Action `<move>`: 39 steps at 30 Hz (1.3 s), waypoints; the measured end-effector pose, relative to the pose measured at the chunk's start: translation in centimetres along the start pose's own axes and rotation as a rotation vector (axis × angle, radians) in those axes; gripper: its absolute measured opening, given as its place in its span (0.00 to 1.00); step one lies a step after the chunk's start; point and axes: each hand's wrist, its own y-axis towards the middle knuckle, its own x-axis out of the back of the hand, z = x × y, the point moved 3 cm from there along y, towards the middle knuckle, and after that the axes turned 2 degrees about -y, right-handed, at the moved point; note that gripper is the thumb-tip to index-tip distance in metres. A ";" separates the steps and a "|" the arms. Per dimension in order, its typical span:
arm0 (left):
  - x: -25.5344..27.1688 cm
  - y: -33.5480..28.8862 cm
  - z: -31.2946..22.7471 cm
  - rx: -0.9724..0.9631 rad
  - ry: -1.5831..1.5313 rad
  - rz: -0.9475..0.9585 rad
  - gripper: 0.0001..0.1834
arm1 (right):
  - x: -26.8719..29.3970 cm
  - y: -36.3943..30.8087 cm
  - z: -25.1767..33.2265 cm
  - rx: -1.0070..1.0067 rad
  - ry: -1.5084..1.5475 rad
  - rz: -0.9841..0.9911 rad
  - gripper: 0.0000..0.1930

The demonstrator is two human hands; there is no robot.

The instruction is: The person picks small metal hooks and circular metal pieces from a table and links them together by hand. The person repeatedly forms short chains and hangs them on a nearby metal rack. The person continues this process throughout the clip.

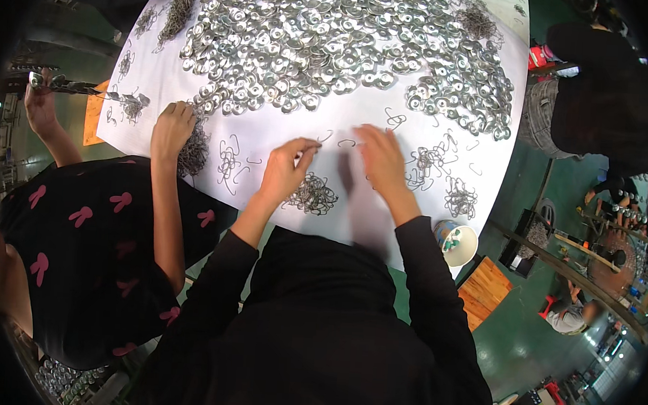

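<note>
My left hand [287, 172] is closed in a pinch over the white tabletop, with a thin bent wire hook [325, 136] at its fingertips. My right hand [383, 165] is slightly blurred; its fingers are stretched out and apart, and nothing shows in them. Between the two hands, beside my right fingertips, another wire hook [348, 143] lies on the white sheet. A small heap of hooks [312, 195] sits just below my left hand. Beyond my hands spreads a large pile of shiny round metal discs [296, 45] with raised centres.
More loose hooks [430, 163] lie right of my right hand. A paper cup [463, 245] stands at the table's right edge, above a wooden stool [485, 290]. On my left, a co-worker's hand [172, 130] rests by a dark hook heap [193, 154]. Another person [597, 100] is at the right.
</note>
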 end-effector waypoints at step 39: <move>-2.3 -3.8 3.1 -0.271 0.486 0.084 0.17 | 10.1 -6.3 -2.5 -0.173 -0.209 0.284 0.03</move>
